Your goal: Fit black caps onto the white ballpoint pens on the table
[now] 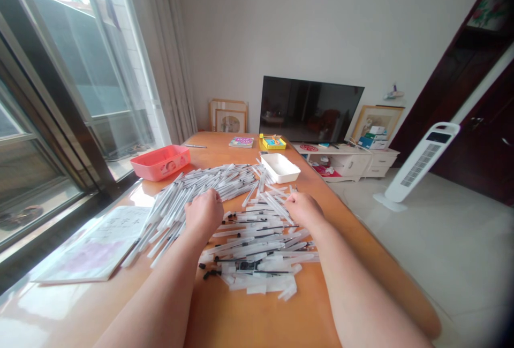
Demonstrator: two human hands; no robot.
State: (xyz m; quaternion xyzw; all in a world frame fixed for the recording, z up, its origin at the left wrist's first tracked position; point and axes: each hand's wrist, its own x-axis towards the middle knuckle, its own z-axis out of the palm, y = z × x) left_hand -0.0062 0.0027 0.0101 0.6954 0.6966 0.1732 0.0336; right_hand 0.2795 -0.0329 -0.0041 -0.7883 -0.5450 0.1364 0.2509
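My left hand (pixel 205 212) is closed, its knuckles up, over the right side of a heap of pens with clear barrels (pixel 172 198). Whatever its curled fingers hold is hidden. Opposite it, my right hand (pixel 304 210) is closed in a pinch at the edge of a spread of loose pen parts. I cannot make out what is in its fingertips. Between my forearms lie translucent pen tubes (pixel 257 249), thin dark refills and small black pen caps (pixel 206 273). More pens with grey ends (pixel 225 176) are piled beyond my left hand.
A red plastic basket (pixel 160 165) and a white tray (pixel 280 170) stand on the wooden table (pixel 261 326). An open booklet (pixel 92 243) lies left. Farther back are a book (pixel 241 142), a yellow box (pixel 273 142) and a single pen (pixel 195 146). The table's edge is right.
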